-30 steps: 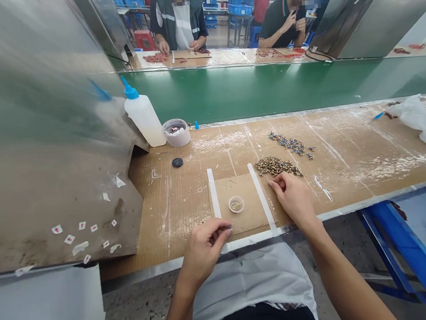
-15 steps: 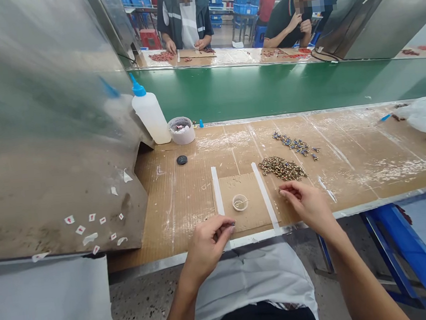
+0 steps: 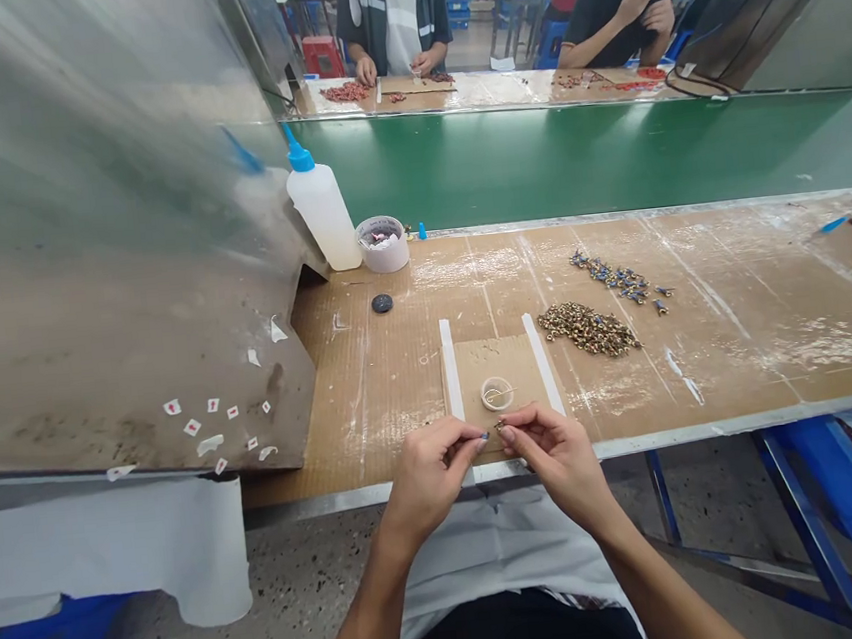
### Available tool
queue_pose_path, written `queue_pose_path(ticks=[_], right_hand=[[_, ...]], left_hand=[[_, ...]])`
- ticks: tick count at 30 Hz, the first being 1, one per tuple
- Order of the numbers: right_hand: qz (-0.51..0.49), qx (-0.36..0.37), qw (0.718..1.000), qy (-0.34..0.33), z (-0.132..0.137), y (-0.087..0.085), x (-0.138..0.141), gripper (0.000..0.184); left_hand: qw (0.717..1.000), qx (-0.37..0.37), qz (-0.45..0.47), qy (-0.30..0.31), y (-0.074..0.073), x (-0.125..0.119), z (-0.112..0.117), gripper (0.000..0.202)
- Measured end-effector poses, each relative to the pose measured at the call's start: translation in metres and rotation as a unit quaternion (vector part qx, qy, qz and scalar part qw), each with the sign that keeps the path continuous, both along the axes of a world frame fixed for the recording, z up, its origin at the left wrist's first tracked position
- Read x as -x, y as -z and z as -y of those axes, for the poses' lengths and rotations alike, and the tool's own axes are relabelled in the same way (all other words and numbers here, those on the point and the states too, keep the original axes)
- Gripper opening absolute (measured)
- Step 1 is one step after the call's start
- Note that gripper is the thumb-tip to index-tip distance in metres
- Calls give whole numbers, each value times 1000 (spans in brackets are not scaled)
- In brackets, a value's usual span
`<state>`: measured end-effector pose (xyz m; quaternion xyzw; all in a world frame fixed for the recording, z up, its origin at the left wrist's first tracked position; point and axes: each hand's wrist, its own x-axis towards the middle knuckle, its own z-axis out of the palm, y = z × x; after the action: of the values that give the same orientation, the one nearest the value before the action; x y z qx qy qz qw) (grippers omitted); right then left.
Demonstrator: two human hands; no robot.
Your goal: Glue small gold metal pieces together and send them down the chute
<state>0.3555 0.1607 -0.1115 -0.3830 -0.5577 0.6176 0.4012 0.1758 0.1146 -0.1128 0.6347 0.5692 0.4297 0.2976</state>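
Blue shows at 7 o'clock, taking the small cup (image 3: 498, 408) as my dial's centre: the left hand (image 3: 426, 465), out at 8, pinches a tiny blue piece (image 3: 487, 436) between thumb and forefinger. Just right of it, at 6, a brass-toned bit (image 3: 499, 426) sits in the closed thumb and forefinger of the right hand (image 3: 559, 452); its shape is too small for me to read. I see a slight gap between the two, so I judge this pair not yet joined. Toward 2 o'clock lies a dense brass heap (image 3: 589, 330), and farther out on that bearing a looser blue-and-brass spread (image 3: 618, 277). If the spread is finished work, which I can't confirm from here, most of the heap is left.

Around that, again from the left, a steel panel (image 3: 124, 238) walls off 9 o'clock, paper scraps (image 3: 213, 405) stuck on it. Toward 10 and 11 I have a black disc (image 3: 382, 304), a blue-tipped bottle (image 3: 323, 214) and a tape roll (image 3: 385, 260) holding scraps, all well clear of the fingers. The cup sits on a taped cardboard pad (image 3: 475, 360) just beyond the fingertips, so I judge it the one thing easily knocked. Past the green belt (image 3: 568, 155), co-workers sit near 12 and 1.
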Motion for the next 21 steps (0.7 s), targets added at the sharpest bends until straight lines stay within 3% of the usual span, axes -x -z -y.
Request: queue_pose_path(ticks=[13,21], right_hand=[[78,-62,994,-44,1,6,-2,19],[121,-85,985,-85,-3,-5,-2,20]], left_hand=[[1000,-21,-11,20,-4,-1,0,15],[989,-98,-106,13,5,-4,1,19]])
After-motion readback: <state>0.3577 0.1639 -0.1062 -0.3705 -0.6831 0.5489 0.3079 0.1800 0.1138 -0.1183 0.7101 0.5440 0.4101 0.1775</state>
